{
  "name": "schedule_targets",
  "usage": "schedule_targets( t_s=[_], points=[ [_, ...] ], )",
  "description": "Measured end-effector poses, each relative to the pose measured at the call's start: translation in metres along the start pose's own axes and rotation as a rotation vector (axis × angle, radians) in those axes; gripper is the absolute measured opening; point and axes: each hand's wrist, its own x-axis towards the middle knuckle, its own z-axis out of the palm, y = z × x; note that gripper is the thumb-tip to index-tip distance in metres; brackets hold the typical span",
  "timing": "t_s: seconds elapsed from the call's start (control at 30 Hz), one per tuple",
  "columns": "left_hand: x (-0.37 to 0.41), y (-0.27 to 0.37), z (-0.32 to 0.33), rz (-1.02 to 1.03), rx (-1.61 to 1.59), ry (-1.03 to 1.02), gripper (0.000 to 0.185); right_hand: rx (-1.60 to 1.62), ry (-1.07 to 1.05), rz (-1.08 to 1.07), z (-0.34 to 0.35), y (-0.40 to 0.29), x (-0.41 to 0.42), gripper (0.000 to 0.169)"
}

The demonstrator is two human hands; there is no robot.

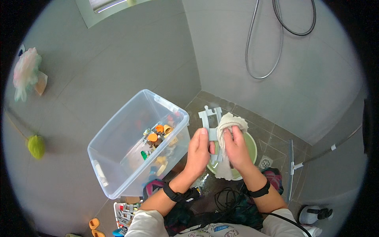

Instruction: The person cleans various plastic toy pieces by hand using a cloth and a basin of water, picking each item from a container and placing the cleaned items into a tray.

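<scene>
In front of me my left hand (199,149) grips a light grey plastic toy track piece (213,134) by its left side. A cream cloth (229,126) is pinched in my right hand (237,145) and lies against the piece's right side, covering part of it. The cloth's lower end hangs down over a green basin (252,145) on the floor. My hands and the cloth hide much of that basin. To the left stands a clear plastic storage box (118,142) with several small toys inside, among them an orange round piece (152,137) and a green piece (144,155).
A white basket (116,211) of small toy parts stands at lower left, near orange slippers (94,223). At right are a floor drain (265,162), a squeegee (291,169) and a bottle (309,214). A shower hose (248,44) hangs on the wall. Black cables (226,198) lie below my arms.
</scene>
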Motion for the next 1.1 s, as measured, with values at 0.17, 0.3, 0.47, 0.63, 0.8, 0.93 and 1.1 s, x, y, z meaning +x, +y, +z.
schedule_targets(
  t_s=[0.17,0.3,0.47,0.63,0.8,0.93,1.1],
  points=[
    [0.024,0.000,-0.016,0.084,-0.212,0.194,0.036,0.221,-0.192,0.131,0.025,0.009,-0.027,0.028],
    [0.027,0.000,-0.023,0.066,-0.165,0.160,0.035,0.024,-0.134,0.009,0.027,0.010,-0.029,0.029],
    [0.005,0.003,-0.009,-0.005,0.172,-0.060,0.038,0.057,0.120,0.004,0.006,0.009,0.001,0.027],
    [-0.012,-0.002,0.000,-0.005,0.244,-0.253,0.036,0.237,0.177,0.087,-0.020,0.008,0.024,0.025],
    [-0.001,-0.007,-0.008,-0.015,0.048,-0.071,0.035,0.224,0.030,0.166,-0.001,0.007,0.003,0.024],
    [0.017,-0.005,-0.016,0.029,-0.153,0.141,0.035,0.178,-0.152,0.155,0.020,0.004,-0.024,0.022],
    [0.026,-0.006,-0.025,0.000,-0.183,0.139,0.036,0.112,-0.151,0.063,0.029,0.010,-0.032,0.024]
  ],
)
